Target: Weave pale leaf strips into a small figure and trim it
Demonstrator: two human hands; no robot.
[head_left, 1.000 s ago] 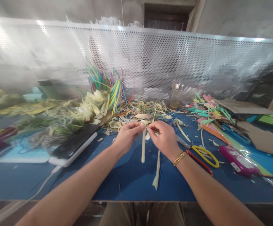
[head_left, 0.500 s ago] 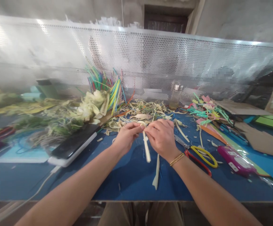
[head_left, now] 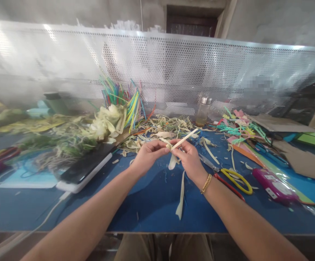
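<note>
We find the strip (head_left: 185, 139), hanging earlier, now slanting upward; we judge it folded over. Left hand (head_left: 150, 154) and right hand (head_left: 192, 156) both pinch it.

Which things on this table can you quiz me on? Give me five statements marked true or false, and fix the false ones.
1. The left hand and right hand are both touching a pale strip. True.
2. The scissors have two blue handles. False: one is yellow, one red.
3. A gold bracelet is on the right wrist. True.
4. The bottle lies on its side. False: it stands upright.
5. The table has a blue top. True.
</note>
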